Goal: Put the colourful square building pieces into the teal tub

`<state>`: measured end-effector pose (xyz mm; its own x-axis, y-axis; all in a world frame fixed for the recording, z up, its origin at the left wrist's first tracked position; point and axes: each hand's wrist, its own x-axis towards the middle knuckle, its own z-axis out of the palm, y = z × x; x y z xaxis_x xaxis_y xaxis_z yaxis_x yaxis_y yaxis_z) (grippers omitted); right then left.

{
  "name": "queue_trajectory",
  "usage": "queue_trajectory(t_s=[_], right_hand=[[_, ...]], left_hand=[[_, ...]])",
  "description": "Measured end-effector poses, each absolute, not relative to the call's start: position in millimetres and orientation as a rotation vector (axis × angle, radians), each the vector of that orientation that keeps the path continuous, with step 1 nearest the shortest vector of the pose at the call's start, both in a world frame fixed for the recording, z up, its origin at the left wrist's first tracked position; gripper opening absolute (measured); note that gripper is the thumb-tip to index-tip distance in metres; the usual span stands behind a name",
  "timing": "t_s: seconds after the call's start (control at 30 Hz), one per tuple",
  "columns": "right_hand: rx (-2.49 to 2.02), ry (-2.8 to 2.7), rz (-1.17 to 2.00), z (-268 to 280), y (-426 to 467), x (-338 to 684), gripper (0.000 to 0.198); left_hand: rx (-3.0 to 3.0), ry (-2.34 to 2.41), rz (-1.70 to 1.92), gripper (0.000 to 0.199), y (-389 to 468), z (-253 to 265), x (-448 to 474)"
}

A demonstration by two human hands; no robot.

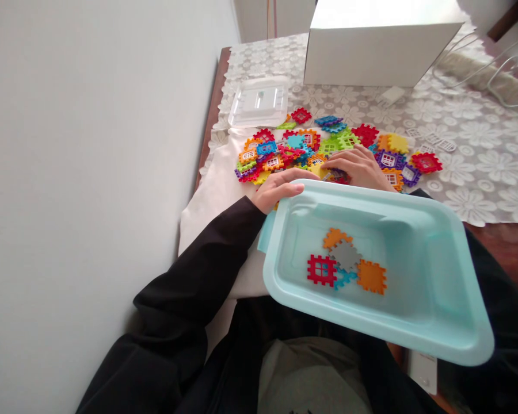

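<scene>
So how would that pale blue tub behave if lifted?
The tub would probably feel stiff, given its moulded rim. It's likely light for its size, with only a few small pieces inside. Those lie loosely, so might slide.

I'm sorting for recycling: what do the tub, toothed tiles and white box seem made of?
Tub: probably smooth plastic; soft sheen, rounded rim.
Toothed tiles: likely rigid plastic; solid bright colours, even teeth.
White box: perhaps matte cardboard; flat faces, straight edges.

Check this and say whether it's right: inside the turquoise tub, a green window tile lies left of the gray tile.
The color is wrong: the head view shows a red window tile, inside the turquoise tub and left of the gray tile.
</scene>
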<state>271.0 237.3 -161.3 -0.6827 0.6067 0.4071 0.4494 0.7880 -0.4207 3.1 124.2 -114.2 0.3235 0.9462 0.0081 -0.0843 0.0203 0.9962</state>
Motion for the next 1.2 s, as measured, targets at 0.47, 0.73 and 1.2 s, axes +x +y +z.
queue_trajectory(t_s=[0.47, 0.73, 1.2], right_hand=[[-0.758, -2.446, 0.461, -158.4, 235.9, 270.0, 0.045], [-0.697, -2.345, 0.419, -155.6, 230.1, 266.2, 0.025], [-0.563, -2.496, 0.452, -156.5, 233.4, 272.4, 0.048]], left_hand=[[1.276, 0.865, 1.019, 0.046, 124.7, -112.8, 3.4], [1.251, 0.878, 1.009, 0.048, 123.8, -112.0, 3.7], [1.26, 0.863, 1.025, 0.047, 125.0, -112.6, 3.9]])
